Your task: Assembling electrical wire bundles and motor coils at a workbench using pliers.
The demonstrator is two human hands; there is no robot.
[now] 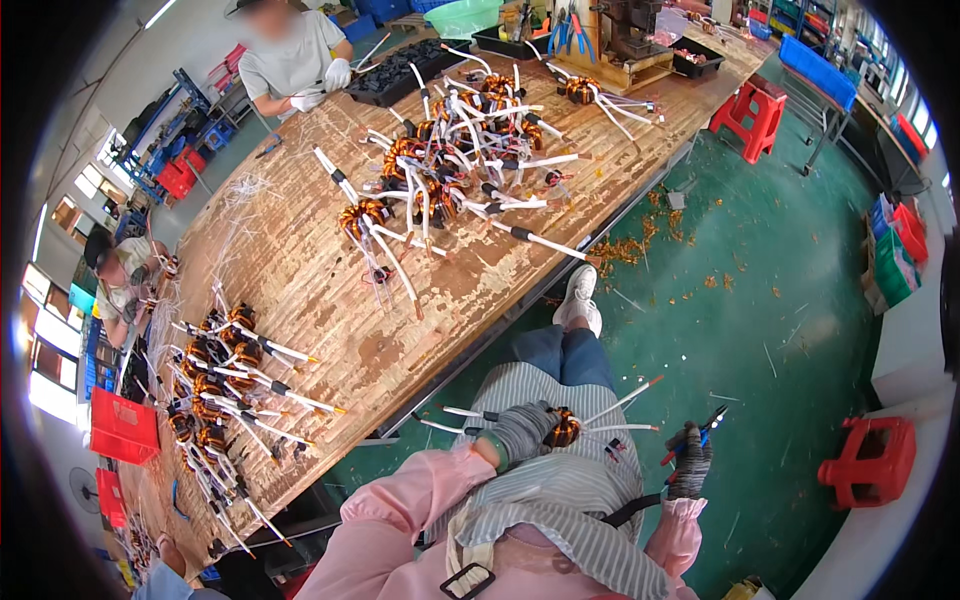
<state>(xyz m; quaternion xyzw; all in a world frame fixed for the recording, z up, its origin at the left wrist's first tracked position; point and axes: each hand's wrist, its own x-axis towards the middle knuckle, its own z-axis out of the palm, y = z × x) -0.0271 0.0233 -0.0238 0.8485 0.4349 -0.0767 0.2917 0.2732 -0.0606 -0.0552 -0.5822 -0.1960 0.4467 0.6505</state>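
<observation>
My left hand [520, 436], in a grey glove, is closed round a copper-wound toroid coil [563, 428] above my striped apron. White sleeved leads stick out of the coil on both sides, and a small part on thin wires hangs beneath it. To the right, my gloved right hand [689, 464] grips a pair of cutting pliers [707, 430] with red and blue handles. Their jaws point up and away from the coil. On the wooden bench [300, 290] lies a large heap of similar coils [450, 150], with another group of coils [215, 375] at the left.
Across the bench, a person in white gloves [300, 65] stands beside a black tray [405, 75] of dark pieces. Another person [125, 275] works at the far left. Red stools [750, 118] [868, 462] stand on the green floor, which is littered with scraps.
</observation>
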